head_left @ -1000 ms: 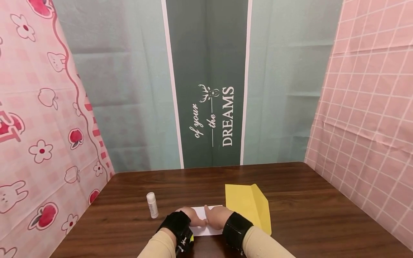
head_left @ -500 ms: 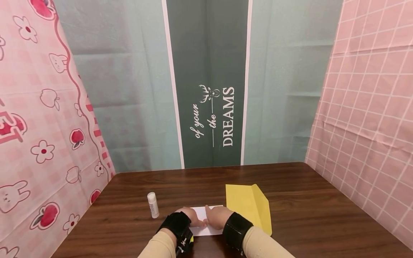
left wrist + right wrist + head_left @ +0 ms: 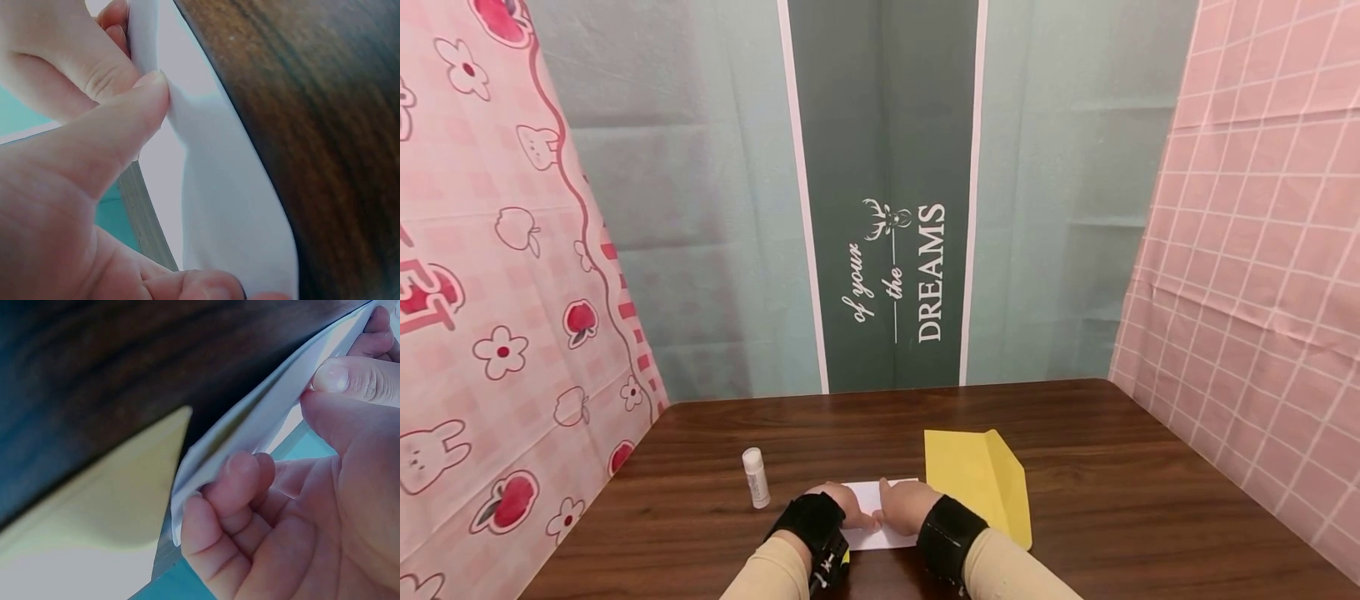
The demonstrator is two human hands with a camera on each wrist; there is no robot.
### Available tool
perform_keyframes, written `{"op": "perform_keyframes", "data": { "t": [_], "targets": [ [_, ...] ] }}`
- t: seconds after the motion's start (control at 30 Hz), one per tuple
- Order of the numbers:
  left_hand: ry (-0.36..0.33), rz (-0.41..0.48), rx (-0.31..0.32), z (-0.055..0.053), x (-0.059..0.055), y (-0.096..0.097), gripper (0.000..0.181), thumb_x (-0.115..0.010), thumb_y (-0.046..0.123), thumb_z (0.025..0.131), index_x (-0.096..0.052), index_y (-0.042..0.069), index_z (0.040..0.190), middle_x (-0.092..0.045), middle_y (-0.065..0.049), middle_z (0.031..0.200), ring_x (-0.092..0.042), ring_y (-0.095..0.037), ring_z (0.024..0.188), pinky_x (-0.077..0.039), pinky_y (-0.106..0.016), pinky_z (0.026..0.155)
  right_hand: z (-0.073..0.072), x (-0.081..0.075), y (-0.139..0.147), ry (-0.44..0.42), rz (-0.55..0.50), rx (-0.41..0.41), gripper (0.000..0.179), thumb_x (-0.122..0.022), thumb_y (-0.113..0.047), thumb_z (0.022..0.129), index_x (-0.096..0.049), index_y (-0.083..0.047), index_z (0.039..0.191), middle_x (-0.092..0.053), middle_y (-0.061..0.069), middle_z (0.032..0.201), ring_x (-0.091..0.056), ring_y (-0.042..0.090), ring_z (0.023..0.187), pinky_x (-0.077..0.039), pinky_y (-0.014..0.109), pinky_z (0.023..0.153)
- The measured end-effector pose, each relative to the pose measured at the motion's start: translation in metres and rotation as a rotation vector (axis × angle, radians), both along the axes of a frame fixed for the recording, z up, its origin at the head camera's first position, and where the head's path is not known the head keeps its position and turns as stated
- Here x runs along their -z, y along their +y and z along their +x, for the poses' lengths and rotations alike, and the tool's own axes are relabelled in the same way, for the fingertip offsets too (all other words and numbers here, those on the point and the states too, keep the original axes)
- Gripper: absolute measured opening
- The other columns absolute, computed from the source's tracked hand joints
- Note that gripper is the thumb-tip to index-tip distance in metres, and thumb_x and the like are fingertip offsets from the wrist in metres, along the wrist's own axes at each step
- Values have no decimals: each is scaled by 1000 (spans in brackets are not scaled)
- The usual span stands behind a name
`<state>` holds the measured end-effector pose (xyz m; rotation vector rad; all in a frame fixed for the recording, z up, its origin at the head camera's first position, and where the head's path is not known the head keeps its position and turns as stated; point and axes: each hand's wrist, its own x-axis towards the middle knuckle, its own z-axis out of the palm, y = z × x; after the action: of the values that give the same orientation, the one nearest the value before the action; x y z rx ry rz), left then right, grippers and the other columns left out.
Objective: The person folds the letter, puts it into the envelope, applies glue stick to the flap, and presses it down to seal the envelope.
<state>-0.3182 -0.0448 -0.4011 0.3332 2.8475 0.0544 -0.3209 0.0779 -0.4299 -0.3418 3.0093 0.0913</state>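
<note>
A folded white paper (image 3: 880,540) lies low on the table before me, with both hands on it. My left hand (image 3: 848,504) holds its left side, the thumb flat on the paper (image 3: 231,187) and fingertips curled at the edge in the left wrist view. My right hand (image 3: 904,506) grips the right part; in the right wrist view its fingers bend against the paper's lower end (image 3: 247,428), where a gap shows between layers. The two thumbs meet near the middle. Right of the hands lies a yellow envelope-like paper (image 3: 970,471) with a creased side flap.
A white glue stick (image 3: 756,479), capped, is on the table to the left of the hands. The brown wooden table (image 3: 1112,467) reaches back to a green curtain (image 3: 887,358). Pink cloths hang on both sides. Black bands with cameras wrap both wrists.
Both hands stay nearly in place on the white paper, with only slight thumb movement. The glue stick and yellow paper have not moved on the table.
</note>
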Motion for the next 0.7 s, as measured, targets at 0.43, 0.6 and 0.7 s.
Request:
{"op": "perform_keyframes", "data": {
  "t": [0.43,0.6,0.7],
  "targets": [
    [4,6,-26,1,1,0,56,-60,56,81,-69,2,93,-64,-11,100,-52,-20,82,-45,-35,83,3,-1,-1,20,21,10,52,-55,-40,91,-54,-3,127,-66,13,104,-62,22,98,-48,36,85],
    [3,9,-26,2,-2,1,56,-60,56,81,-69,2,92,-64,-10,99,-53,-20,81,-45,-36,82,2,-1,-1,26,26,10,52,-56,-40,90,-54,-2,126,-67,13,103,-63,22,96,-48,36,83],
    [6,12,-24,4,-3,0,55,-60,55,81,-68,1,92,-64,-11,100,-53,-20,82,-45,-36,83,2,0,-1,30,24,17,52,-56,-40,90,-55,-1,125,-67,12,102,-63,22,96,-49,37,83]
  ]
}}
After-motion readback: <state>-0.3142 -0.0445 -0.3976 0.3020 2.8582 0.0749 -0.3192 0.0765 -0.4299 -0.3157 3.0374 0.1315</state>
